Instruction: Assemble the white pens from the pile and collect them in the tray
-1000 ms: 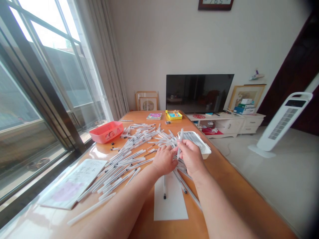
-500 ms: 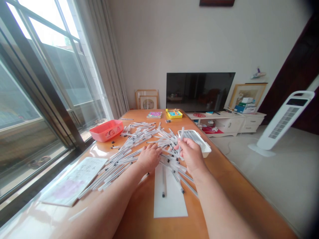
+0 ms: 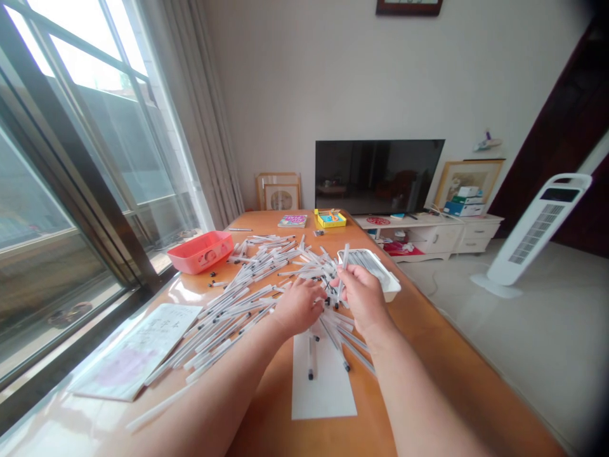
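Observation:
In my right hand a translucent white pen stands nearly upright, pinched between thumb and fingers. My left hand is just left of it, over the pile, with its fingers bent together toward the lower end of the pen. What those fingertips grip, if anything, I cannot make out. Many similar pens, with black ends, lie scattered beneath and around both hands. Under part of the pile is a white sheet, with one black-ended pen lying on it.
Beyond my right hand, a white tray holds pens. A red bin and an open notebook lie left on the wooden table. A book and a yellow box sit at the far end. A tower fan stands right.
My left hand has moved right, closer to my right hand, and its fingers have drawn together. The right hand still holds the pen upright. The camera view has shifted slightly.

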{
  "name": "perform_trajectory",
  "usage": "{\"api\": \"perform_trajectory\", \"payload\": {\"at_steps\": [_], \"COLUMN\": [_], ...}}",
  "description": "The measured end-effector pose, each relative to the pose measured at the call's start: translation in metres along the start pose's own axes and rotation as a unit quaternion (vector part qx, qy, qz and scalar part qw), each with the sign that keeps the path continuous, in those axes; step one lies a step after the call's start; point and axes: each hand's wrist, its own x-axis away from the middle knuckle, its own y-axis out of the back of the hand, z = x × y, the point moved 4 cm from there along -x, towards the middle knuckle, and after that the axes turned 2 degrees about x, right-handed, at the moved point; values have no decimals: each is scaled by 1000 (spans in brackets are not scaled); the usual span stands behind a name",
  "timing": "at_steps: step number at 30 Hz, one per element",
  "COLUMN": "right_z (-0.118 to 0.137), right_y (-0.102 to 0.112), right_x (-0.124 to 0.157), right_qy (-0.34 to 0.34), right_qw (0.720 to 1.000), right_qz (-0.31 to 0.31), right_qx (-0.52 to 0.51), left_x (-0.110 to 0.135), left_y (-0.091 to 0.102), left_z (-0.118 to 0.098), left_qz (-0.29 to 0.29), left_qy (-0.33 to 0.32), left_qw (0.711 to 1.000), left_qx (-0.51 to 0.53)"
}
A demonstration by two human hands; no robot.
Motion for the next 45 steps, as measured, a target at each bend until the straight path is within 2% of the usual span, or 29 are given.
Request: {"api": "perform_trajectory", "payload": {"at_steps": [3, 9, 17, 24, 36, 38, 41, 43, 45], "right_z": [1, 2, -6, -9, -11, -13, -14, -15, -15], "right_y": [0, 1, -2, -6, -6, -5, -3, -2, -2], "right_x": [0, 2, 0, 1, 0, 0, -2, -3, -3], "right_qy": [-1, 3, -3, -3, 1, 0, -4, -13, -25], "right_qw": [1000, 1000, 1000, 1000, 999, 999, 1000, 1000, 1000], "right_qz": [3, 0, 12, 23, 14, 14, 12, 9, 8], "right_qx": [-8, 2, 3, 17, 36, 33, 26, 19, 13], "left_x": [2, 8, 6, 2, 2, 1, -1, -2, -4], "left_y": [-7, -3, -8, -12, -13, -12, -5, 1, 6], "left_z": [-2, 13, 5, 3, 6, 5, 10, 18, 25], "left_qz": [10, -36, -48, -55, -25, -42, -98, -132, -155], "left_qy": [0, 53, 72, 53, 27, 18, 24, 46, 80], "left_qw": [1000, 998, 996, 997, 998, 997, 986, 967, 933], "left_qx": [-5, -11, 12, 25, 48, 69, 134, 214, 314]}}
